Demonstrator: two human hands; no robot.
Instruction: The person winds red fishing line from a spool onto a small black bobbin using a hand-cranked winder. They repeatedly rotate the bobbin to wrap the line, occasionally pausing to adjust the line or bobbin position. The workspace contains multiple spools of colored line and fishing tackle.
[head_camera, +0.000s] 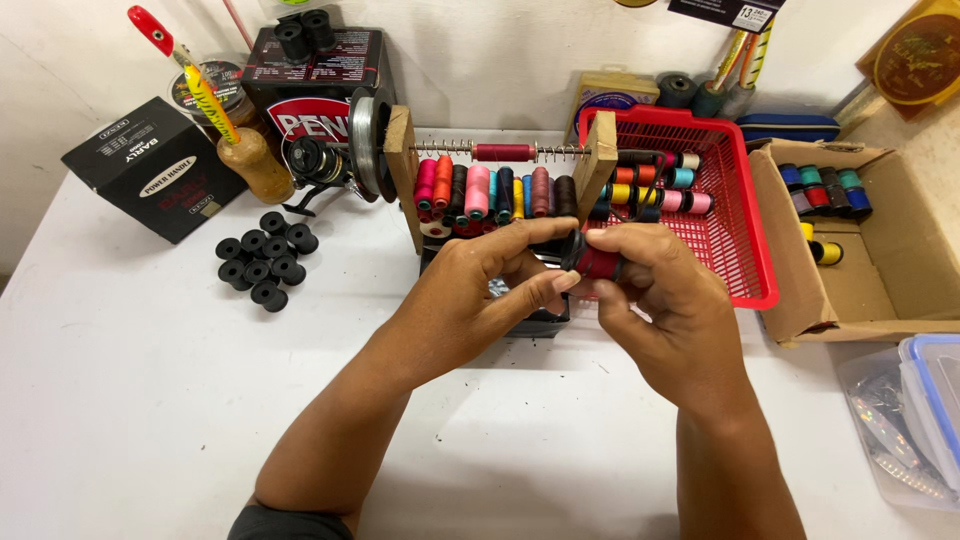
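Fingers (560, 285) of left hand (470, 300) and right hand (665, 310) both pinch one red-wound spool (598, 262), held above the white surface (150, 400). Nine empty black bobbins (265, 258) lie clustered left. One red basket (735, 200) holds several thread spools.

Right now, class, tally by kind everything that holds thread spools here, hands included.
Red plastic basket: 1
Cardboard box: 1
Wooden rack: 1
Hands, the left hand and the right hand, both gripping one red spool: 2
Total: 5
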